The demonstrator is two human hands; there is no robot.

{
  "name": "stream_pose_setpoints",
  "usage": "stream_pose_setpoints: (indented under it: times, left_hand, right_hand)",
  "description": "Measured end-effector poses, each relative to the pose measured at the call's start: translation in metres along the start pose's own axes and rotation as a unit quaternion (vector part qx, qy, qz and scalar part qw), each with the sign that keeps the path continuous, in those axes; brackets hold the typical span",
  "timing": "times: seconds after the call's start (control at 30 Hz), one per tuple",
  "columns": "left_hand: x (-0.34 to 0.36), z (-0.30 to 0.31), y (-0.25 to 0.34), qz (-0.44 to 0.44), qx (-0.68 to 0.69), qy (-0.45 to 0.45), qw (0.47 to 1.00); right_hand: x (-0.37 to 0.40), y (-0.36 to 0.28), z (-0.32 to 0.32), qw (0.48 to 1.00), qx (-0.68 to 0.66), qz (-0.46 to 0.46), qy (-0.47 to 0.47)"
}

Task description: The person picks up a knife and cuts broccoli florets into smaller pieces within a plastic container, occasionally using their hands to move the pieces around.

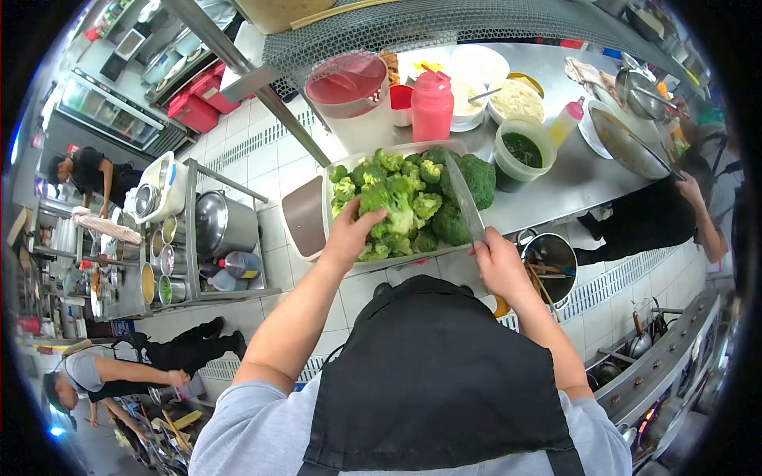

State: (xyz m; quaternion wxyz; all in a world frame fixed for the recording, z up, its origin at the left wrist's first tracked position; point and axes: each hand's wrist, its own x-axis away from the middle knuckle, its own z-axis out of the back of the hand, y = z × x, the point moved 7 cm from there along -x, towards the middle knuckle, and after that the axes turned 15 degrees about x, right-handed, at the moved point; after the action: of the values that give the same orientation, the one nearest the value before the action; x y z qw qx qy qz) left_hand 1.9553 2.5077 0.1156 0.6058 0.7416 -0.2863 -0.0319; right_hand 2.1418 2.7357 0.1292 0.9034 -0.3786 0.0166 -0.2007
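A white tub (441,146) on the metal counter is heaped with broccoli florets (385,178). My left hand (350,233) is at the tub's left side, fingers wrapped against a broccoli piece (394,204). In my right hand (498,260) is a knife (464,190), its blade pointing up and away across the tub's right part. Larger broccoli heads (477,181) lie right beside the blade. The knife's handle is mostly hidden in my fist.
Beyond the tub stand a red-lidded container (348,103), a red squeeze bottle (432,99) and a tub of green sauce (524,151). A person at right holds a pan (627,143). A pot (549,266) sits below right. Other people are at left.
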Motion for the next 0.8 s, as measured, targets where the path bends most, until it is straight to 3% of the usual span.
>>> stream_pose_setpoints:
  times: [0.1,0.17,0.23,0.27,0.3,0.33,0.43,0.5,0.6,0.8]
  left_hand:
    - [-0.007,0.001,0.018,-0.014,0.046,0.002,0.999]
    - [-0.016,0.003,0.015,0.078,0.148,0.017,0.986]
    - [-0.027,0.009,0.015,0.081,0.105,0.041,0.990]
    - [-0.030,0.006,0.028,-0.022,-0.127,0.015,0.992]
    - [-0.028,-0.008,0.044,-0.124,-0.350,-0.011,0.928]
    - [-0.031,-0.006,0.045,-0.109,-0.388,0.005,0.915]
    - [-0.016,-0.025,0.045,-0.091,-0.390,0.038,0.915]
    - [-0.013,-0.030,0.040,-0.090,-0.379,0.033,0.920]
    - [-0.018,-0.028,0.038,-0.129,-0.378,-0.002,0.917]
    - [-0.013,-0.018,0.039,-0.061,-0.361,0.022,0.930]
  right_hand:
    - [-0.006,-0.010,0.007,1.000,-0.010,0.005,-0.002]
    - [-0.014,-0.022,0.010,1.000,-0.013,0.013,-0.007]
    - [-0.023,-0.041,0.010,0.998,0.010,0.058,-0.007]
    - [-0.029,-0.043,0.005,0.996,0.023,0.084,0.000]
    - [-0.034,-0.042,0.000,0.996,0.025,0.083,0.002]
    - [-0.040,-0.045,-0.006,0.995,0.045,0.094,-0.002]
    - [-0.045,-0.053,-0.015,0.991,0.088,0.104,-0.018]
    - [-0.043,-0.061,-0.021,0.983,0.116,0.140,-0.011]
    - [-0.043,-0.067,-0.019,0.983,0.132,0.124,-0.023]
    - [-0.056,-0.073,-0.040,0.986,0.118,0.112,-0.042]
